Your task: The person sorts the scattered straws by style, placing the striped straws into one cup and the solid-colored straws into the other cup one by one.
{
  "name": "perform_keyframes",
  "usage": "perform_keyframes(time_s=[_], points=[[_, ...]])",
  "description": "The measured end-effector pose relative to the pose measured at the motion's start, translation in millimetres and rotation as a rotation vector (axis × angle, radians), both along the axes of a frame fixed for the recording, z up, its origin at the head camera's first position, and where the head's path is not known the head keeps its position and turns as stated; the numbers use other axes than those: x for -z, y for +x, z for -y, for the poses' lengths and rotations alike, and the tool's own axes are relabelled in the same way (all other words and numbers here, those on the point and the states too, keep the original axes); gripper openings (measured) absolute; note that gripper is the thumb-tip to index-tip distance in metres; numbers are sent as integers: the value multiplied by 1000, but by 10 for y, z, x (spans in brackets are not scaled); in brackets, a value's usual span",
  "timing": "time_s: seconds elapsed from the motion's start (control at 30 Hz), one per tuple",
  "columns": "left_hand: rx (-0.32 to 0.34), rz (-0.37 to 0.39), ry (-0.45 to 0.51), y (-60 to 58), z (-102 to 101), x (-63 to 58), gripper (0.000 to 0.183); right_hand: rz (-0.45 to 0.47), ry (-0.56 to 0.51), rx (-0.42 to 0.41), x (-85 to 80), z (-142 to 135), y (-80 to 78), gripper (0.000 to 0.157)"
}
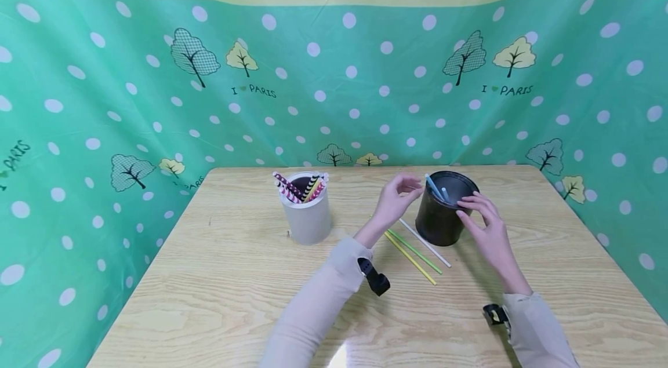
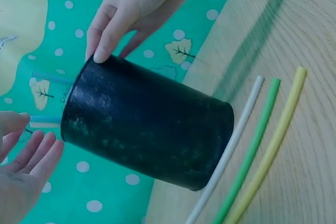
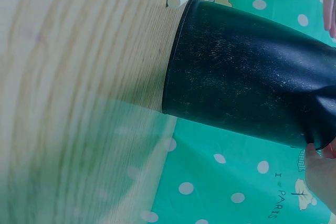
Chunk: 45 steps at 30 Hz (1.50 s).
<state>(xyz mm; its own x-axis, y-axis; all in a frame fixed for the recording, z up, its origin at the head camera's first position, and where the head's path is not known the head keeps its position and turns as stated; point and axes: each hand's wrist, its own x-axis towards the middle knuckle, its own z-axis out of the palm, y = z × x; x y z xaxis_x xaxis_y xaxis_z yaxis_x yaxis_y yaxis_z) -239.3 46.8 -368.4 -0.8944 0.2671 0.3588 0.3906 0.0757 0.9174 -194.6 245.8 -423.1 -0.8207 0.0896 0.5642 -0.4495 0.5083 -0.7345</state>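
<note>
A black cylindrical can (image 1: 440,217) stands upright on the table with two light blue straws (image 1: 433,188) leaning inside it. My right hand (image 1: 485,229) holds the can at its rim on the right side, thumb against the outer wall. On the other side, my left hand (image 1: 399,197) hovers beside the rim near the blue straws, its fingers loosely bent with nothing between them. In the left wrist view, a white straw (image 2: 231,140), a green straw (image 2: 254,140) and a yellow straw (image 2: 275,142) lie side by side close to the can's base.
Left of my hands, a white can (image 1: 309,220) holds several patterned straws (image 1: 302,188) in dark, pink and yellow colours. A green dotted curtain (image 1: 334,78) hangs behind and along the sides of the wooden table (image 1: 229,287).
</note>
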Motion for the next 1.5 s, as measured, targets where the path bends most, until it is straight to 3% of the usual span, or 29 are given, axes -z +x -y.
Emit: perform_keyframes(time_s=[0.17,0.3,0.4,0.53,0.63,0.77,0.83,1.1,1.37,1.5], points=[[-4,8,-39,-106,14,231,20,5,4,4,7,-4,-2,21],[7,18,-106,-105,58,309,20,6,4,5,3,-1,0,21],[29,17,-166,-98,90,348,20,2,1,5,0,0,-1,21],[85,4,-211,30,158,214,18,-4,-3,3,1,-2,-4,21],[133,18,-231,41,193,231,18,-12,-4,-1,2,-4,-4,21],[178,27,-291,-90,213,463,19,-22,-5,-6,-2,-5,-4,20],[196,19,-332,-98,239,501,18,-23,-6,-8,-2,-4,-6,20],[261,-10,-493,-67,336,556,19,-24,-10,-11,0,-4,-8,21],[331,6,-575,-70,382,627,19,-15,-15,-1,-32,23,6,21],[370,-3,-595,-73,397,684,20,-26,-23,-8,-129,92,67,20]])
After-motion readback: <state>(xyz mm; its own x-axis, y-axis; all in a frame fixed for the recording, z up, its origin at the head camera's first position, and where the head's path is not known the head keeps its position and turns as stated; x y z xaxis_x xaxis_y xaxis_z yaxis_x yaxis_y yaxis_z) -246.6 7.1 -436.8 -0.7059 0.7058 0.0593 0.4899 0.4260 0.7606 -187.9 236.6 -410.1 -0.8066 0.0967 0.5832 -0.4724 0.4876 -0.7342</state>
